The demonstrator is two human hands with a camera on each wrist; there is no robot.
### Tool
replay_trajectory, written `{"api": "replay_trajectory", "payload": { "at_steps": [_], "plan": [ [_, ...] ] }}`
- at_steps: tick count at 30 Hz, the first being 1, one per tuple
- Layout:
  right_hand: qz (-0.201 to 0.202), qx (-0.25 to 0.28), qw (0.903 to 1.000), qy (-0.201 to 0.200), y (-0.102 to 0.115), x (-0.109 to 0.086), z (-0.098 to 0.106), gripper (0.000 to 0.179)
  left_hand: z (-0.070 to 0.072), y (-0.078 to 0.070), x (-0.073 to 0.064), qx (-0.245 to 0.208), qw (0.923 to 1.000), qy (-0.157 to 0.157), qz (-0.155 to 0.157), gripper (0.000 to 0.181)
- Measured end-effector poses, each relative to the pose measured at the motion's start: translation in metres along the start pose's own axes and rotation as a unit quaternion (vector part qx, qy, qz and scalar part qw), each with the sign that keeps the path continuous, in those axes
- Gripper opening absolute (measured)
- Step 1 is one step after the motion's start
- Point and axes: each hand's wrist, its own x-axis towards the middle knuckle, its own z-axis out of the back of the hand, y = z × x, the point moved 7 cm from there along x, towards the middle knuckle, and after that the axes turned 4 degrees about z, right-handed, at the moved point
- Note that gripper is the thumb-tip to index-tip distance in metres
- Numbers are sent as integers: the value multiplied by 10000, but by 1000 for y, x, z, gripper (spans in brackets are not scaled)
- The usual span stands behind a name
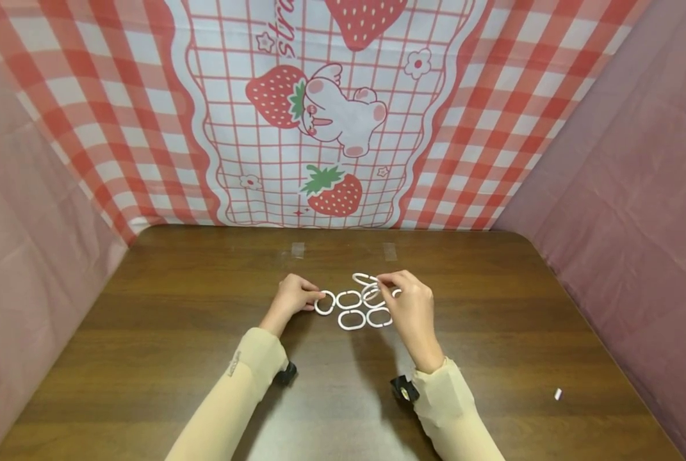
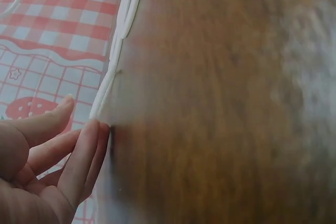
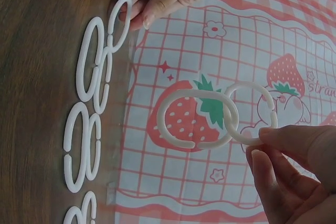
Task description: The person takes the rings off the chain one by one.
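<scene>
My right hand [image 1: 413, 307] pinches a white plastic oval link [image 3: 251, 85] between thumb and fingertips, above the table. A second white link [image 3: 195, 94] hooks through it and hangs in the air; each has a small gap in its side. Fingertips of my left hand [image 1: 294, 297] touch the leftmost link [image 1: 325, 303], which lies on the table, while the thumb stands apart from it in the left wrist view. Between the hands, more white links [image 1: 351, 320] lie flat in two rows. My right hand partly hides those at the right end.
The brown wooden table [image 1: 164, 358] has two clear tape pieces [image 1: 298, 250] near its back edge. A small white object [image 1: 558, 394] lies at the right. Behind hangs a strawberry-print cloth [image 1: 331, 115], with pink curtains [image 1: 625, 192] at both sides.
</scene>
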Motion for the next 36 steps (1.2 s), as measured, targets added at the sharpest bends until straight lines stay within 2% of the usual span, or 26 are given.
{"api": "replay_trajectory", "payload": {
  "at_steps": [2,5,9,13,17,21,25,30,33,36],
  "plan": [
    [-9,24,10000,4,0,0,0,8,1,-1,-1,3,10000,-35,-85,23],
    [-20,37,10000,4,-1,0,1,9,2,-4,-4,245,9991,-172,-307,24],
    [-39,51,10000,11,-1,0,2,9,2,-15,-12,806,9923,-426,-833,24],
    [-58,61,10000,4,-1,0,1,9,-6,-30,-26,701,9890,-201,-1285,27],
    [-50,84,9999,44,1,-1,-1,8,-16,-43,-41,450,9872,92,-1526,31],
    [-71,117,9999,97,3,-1,-3,8,-22,-55,-54,551,9822,35,-1797,31],
    [-91,187,9997,107,5,-1,-4,8,-27,-63,-63,773,9748,-168,-2084,27],
    [-84,255,9996,74,7,0,-4,9,-32,-69,-69,1300,9596,-543,-2434,19],
    [-145,313,9993,109,7,-1,-3,9,-34,-71,-73,1789,9440,-852,-2639,16],
    [-207,387,9989,182,7,-2,-3,8,-35,-71,-75,2225,9301,-1111,-2703,14]
  ]
}}
